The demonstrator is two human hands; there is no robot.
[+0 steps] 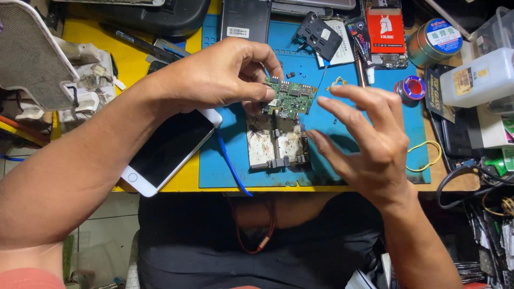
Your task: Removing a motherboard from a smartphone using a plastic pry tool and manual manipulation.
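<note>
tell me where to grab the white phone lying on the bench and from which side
Grip the white phone across its two long edges near the bottom end, which overhangs the bench's front edge. Come from the front: the left hand covers its far corner.

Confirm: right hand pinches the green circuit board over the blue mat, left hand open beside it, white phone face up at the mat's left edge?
Hands are swapped. In the head view the left hand pinches the green circuit board over the blue mat; the right hand is open beside it, holding nothing. The white phone does lie face up at the mat's left edge.
</note>
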